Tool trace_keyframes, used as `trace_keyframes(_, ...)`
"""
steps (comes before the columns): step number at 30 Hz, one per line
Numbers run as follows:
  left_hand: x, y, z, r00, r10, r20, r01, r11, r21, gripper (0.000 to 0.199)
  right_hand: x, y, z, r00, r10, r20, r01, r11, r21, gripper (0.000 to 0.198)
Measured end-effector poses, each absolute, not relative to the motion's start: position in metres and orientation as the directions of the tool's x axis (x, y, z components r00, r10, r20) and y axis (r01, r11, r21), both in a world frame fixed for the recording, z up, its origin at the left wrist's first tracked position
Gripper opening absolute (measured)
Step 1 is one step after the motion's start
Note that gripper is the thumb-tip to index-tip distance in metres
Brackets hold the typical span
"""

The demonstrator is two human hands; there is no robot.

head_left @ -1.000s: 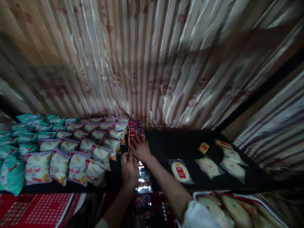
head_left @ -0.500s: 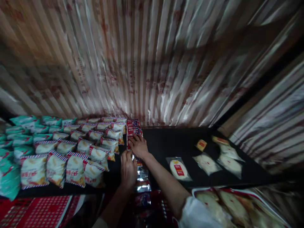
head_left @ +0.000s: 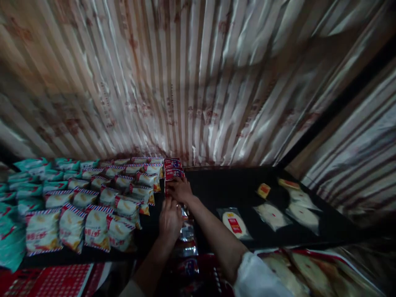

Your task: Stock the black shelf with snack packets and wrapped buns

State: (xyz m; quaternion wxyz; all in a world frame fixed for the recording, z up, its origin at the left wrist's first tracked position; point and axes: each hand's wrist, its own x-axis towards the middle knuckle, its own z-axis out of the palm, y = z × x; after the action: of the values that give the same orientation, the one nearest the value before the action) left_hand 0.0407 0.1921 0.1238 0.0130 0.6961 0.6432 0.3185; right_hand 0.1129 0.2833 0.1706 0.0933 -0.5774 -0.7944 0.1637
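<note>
A strip of red, shiny snack packets runs from the back of the black shelf toward me, its near end hanging over the front edge. My right hand lies on the upper part of the strip, fingers spread over the packets. Just below it, my left hand has its fingers curled around the strip, close to the right fingertips. Silver stretches of the strip show beside my left wrist. The packets directly under both hands are hidden.
Rows of white snack bags and turquoise bags stand on the left. Flat round packaged breads and a small yellow packet lie on the right. Below are a red basket and a bread-filled crate. Striped sheeting hangs behind.
My left hand has moved slightly up and right along the strip, nearer to my right hand. My right fingers look a little more bent. The camera view has shifted slightly.
</note>
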Motion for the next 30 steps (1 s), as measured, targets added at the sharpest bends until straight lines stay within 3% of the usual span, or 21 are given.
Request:
trace_keyframes(3,0.043,0.194,0.123,-0.027,0.915,0.403,0.898,-0.154,0.412,0.027,0.117,0.287,0.163,-0.330,0.944,0.025,0.851,0.309,-0.425,0.028)
trace_keyframes(6,0.044,0.197,0.126,-0.005,0.925,0.381,0.909,-0.155,0.388,0.028,0.124,0.291,0.150,-0.337,0.922,0.190,0.752,0.385,-0.535,0.028)
trace_keyframes(11,0.044,0.201,0.134,0.004,0.934,0.358,0.917,-0.146,0.371,0.023,0.139,0.287,0.128,-0.065,0.907,0.416,0.627,0.361,-0.690,0.033)
trace_keyframes(15,0.046,0.205,0.138,-0.015,0.930,0.366,0.920,-0.130,0.369,0.021,0.147,0.279,0.111,0.137,0.945,0.296,0.488,0.196,-0.851,0.044)
trace_keyframes(18,0.049,0.209,0.140,-0.028,0.918,0.395,0.931,-0.120,0.344,0.025,0.150,0.273,0.102,0.165,0.971,0.174,0.376,0.101,-0.921,0.043)
trace_keyframes(23,0.053,0.214,0.144,-0.044,0.954,0.296,0.956,-0.046,0.290,0.027,0.151,0.267,0.094,0.112,0.986,0.120,0.290,0.083,-0.954,0.043)
trace_keyframes(30,0.050,0.213,0.148,0.013,0.957,0.291,0.956,-0.098,0.278,0.039,0.143,0.261,0.092,0.147,0.985,0.086,0.276,0.043,-0.960,0.045)
